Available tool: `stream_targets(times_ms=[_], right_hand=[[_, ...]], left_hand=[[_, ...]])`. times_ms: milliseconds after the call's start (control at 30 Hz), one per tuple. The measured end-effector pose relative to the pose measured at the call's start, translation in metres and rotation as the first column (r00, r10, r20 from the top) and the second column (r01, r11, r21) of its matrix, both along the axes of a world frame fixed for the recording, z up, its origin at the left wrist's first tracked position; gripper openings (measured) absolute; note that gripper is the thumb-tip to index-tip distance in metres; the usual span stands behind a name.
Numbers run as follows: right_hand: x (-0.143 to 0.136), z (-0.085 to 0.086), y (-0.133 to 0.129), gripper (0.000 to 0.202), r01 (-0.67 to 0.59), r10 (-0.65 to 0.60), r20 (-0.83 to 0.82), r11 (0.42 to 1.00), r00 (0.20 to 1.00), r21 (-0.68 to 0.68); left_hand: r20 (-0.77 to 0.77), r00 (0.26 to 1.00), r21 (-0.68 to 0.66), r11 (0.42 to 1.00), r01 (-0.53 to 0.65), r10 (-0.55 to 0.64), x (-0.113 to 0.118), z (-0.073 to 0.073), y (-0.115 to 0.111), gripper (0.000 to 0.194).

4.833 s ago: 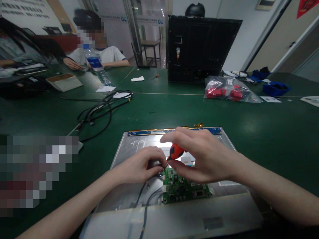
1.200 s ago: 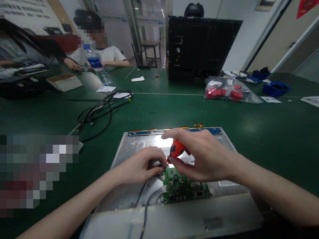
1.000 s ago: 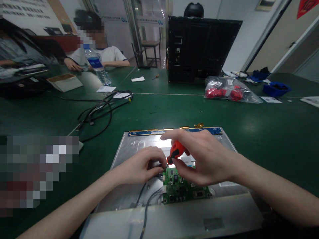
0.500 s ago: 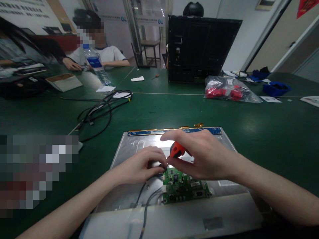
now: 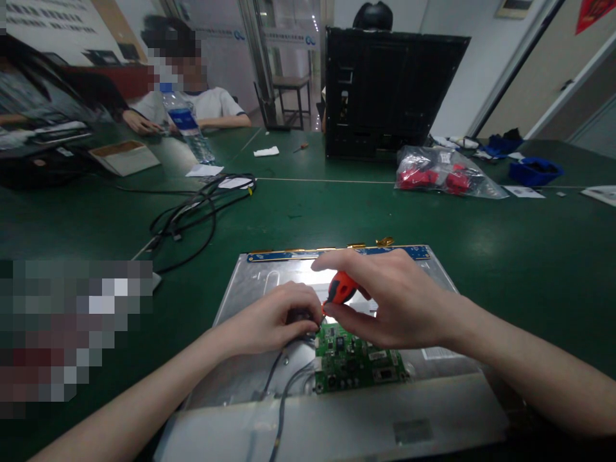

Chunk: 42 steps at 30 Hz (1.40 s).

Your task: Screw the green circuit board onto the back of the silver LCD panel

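A flat metal panel (image 5: 250,301) lies in front of me, with a green circuit board (image 5: 344,362) on it and a narrow blue board (image 5: 283,256) along its far edge. My right hand (image 5: 389,298) is closed around a red and black screwdriver (image 5: 342,287), its tip pointing down at the green board's upper left corner. There my left hand (image 5: 279,317) is closed, fingertips pinched beside the tip; what they hold is hidden. Dark cables (image 5: 283,410) run from the board's left side toward me.
Black cables (image 5: 212,218) lie coiled at the left, near a water bottle (image 5: 185,125). A large black screen back (image 5: 389,96) stands beyond, beside a plastic bag with red items (image 5: 443,176). A person (image 5: 212,106) sits across the green table (image 5: 317,215).
The screwdriver's handle has turned slightly in my right hand, showing a different part of its red and black grip. Both hands have stayed almost in place.
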State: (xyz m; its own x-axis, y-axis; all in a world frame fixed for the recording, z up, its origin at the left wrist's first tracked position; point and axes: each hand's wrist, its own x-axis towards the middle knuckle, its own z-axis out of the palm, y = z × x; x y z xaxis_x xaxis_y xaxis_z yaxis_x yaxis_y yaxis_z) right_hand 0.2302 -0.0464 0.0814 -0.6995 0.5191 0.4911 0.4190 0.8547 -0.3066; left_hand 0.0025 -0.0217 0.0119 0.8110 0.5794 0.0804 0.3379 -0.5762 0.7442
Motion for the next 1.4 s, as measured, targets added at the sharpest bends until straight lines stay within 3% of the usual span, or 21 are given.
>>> stream_targets(times_ms=[567,800,1067,1400], right_hand=[[0.0007,-0.0005,0.0014,0.027,0.014,-0.014,-0.009,1.000,1.000,0.022],[0.0011,0.0033,-0.0004,0.034,-0.061,0.061,0.001,0.997,0.998,-0.053],[-0.0013,-0.0007,-0.0004,0.027,0.012,-0.012,0.011,1.000,1.000,0.018],[0.0018,0.0016,0.0020,0.028,0.011,-0.010,-0.024,0.997,1.000,0.076]], left_hand=[[0.002,1.000,0.001,1.000,0.020,-0.020,0.0018,0.0039,0.0007,0.006],[-0.024,1.000,-0.045,0.999,0.005,-0.006,0.0001,0.0008,0.0018,0.007],[-0.029,1.000,-0.017,1.000,0.004,-0.005,0.0006,0.0029,0.0020,0.006],[0.004,1.000,0.016,1.000,0.017,-0.017,0.0004,0.0032,0.0004,0.005]])
